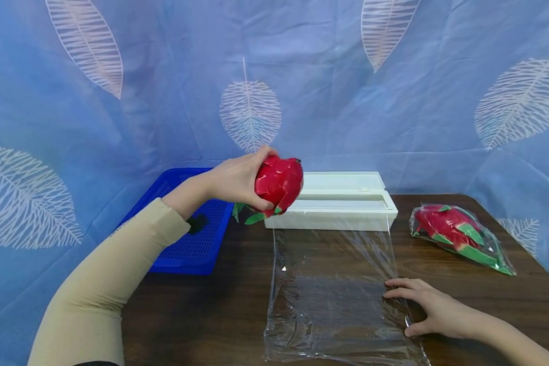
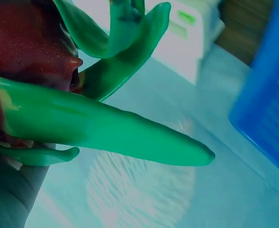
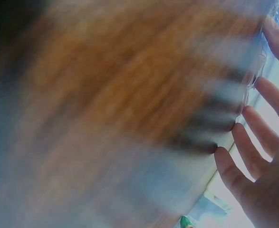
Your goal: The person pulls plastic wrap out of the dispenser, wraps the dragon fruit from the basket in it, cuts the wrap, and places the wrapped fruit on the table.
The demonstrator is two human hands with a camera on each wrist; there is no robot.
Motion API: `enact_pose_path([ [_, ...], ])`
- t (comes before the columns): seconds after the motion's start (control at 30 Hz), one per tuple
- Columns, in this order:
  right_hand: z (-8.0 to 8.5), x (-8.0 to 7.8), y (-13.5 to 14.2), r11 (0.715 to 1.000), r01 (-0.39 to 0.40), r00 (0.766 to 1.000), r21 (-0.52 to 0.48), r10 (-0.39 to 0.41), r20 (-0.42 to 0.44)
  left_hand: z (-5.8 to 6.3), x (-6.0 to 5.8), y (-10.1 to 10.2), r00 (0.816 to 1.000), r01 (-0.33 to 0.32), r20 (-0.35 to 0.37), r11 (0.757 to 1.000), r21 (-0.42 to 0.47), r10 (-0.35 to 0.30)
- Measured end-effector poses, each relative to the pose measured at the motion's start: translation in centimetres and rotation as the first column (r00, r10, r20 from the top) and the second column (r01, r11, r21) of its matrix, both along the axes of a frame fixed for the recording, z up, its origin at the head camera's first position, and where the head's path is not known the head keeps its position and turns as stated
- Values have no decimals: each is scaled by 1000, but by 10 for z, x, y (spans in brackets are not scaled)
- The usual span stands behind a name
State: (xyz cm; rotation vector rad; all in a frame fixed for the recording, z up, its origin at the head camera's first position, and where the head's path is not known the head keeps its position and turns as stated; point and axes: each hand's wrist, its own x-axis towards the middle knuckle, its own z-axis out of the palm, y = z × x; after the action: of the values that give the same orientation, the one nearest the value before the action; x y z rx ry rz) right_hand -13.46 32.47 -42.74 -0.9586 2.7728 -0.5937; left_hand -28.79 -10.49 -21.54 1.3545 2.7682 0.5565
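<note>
My left hand (image 1: 235,179) grips a red dragon fruit (image 1: 280,182) with green leaf tips, held up in front of the white cling film dispenser (image 1: 338,219). In the left wrist view its long green leaves (image 2: 101,123) fill the middle, and only part of the hand shows. A sheet of clear cling film (image 1: 334,310) runs from the dispenser toward me, spread over the table with some wrinkles. Along its right edge, the spread fingertips of my right hand (image 1: 434,309) touch down. The right wrist view shows those fingers (image 3: 246,147) apart, against the tabletop.
A blue plastic basket (image 1: 212,249) stands at the left, with something dark inside, partly behind my left forearm. At the right lies another dragon fruit (image 1: 453,229) wrapped in clear film. A blue leaf-patterned cloth (image 1: 311,101) hangs behind the brown wooden table (image 1: 187,315).
</note>
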Motion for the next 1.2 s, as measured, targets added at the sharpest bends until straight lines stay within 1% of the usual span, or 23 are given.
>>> enact_pose_path([
  [0.17, 0, 0, 1, 1000, -7, 1000, -7, 7, 0, -13, 4, 35, 998, 70, 10, 994, -80, -69],
  [0.33, 0, 1, 2, 1000, -6, 1000, -4, 6, -8, -32, 9, 71, 991, 136, 31, 977, -161, -133],
  [0.53, 0, 1, 2, 1000, 1, 1000, -5, -1, 3, -60, 12, 102, 976, 208, 109, 962, -176, -191],
  [0.6, 0, 1, 2, 1000, -2, 1000, -12, 2, 1, -69, 14, 111, 973, 213, 127, 960, -183, -192],
  [0.67, 0, 1, 2, 1000, -5, 1000, -17, 5, 4, -77, 16, 118, 973, 212, 128, 958, -195, -190],
  [0.83, 0, 1, 2, 1000, 3, 999, -20, -2, 40, -95, 19, 134, 978, 203, 104, 949, -241, -182],
  [0.9, 1, 0, 2, 1000, 6, 999, -16, -5, 46, -99, 19, 139, 974, 212, 129, 946, -245, -185],
  [1.03, 1, 0, 2, 1000, 2, 1000, -7, -2, 31, -108, 22, 150, 971, 223, 147, 931, -288, -187],
  [1.07, 1, 0, 2, 1000, 1, 1000, -5, 0, 26, -110, 23, 152, 971, 224, 152, 926, -305, -184],
  [1.13, 1, 0, 2, 1000, -3, 1000, -2, 3, 18, -114, 24, 156, 976, 212, 126, 909, -358, -178],
  [1.2, 1, 0, 2, 1000, -5, 1000, 2, 5, 14, -119, 26, 159, 976, 207, 141, 899, -386, -164],
])
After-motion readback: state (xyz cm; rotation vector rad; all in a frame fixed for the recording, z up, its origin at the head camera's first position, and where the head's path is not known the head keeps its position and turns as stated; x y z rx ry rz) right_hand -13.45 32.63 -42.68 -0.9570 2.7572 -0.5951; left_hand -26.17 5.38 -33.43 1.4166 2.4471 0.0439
